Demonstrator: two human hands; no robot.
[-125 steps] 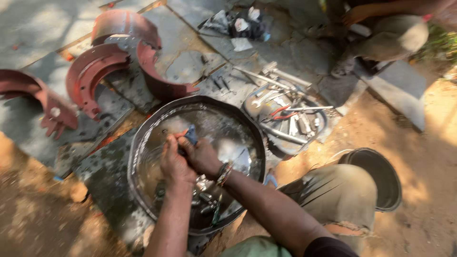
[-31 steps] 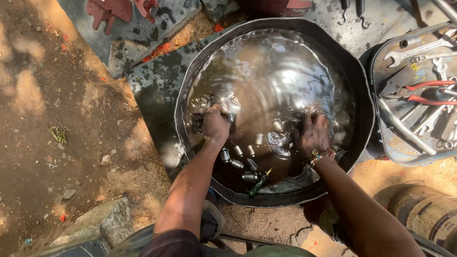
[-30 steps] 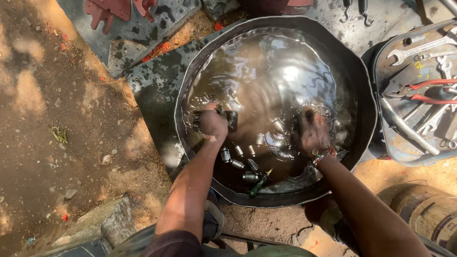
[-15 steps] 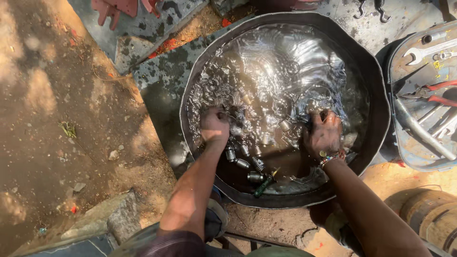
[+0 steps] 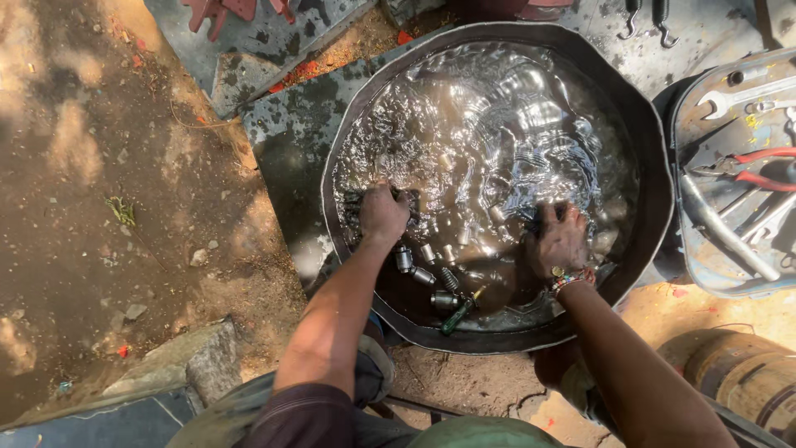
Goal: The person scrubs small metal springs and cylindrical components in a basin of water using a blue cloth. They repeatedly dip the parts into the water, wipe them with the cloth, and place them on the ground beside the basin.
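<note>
Basin: wide dark metal pan on the ground, filled with rippling liquid.
Tool tray: touching basin's right rim.
Left hand: submerged near left rim, grip unclear.
Right hand: submerged near right rim, grip unclear.
Metal parts: lying soaked along near rim; washing underway.

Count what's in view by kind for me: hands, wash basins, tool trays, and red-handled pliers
Hands: 2, left hand and right hand, both in the liquid
Round metal basin: 1
Tool tray: 1
Red-handled pliers: 1
Total: 5
</note>
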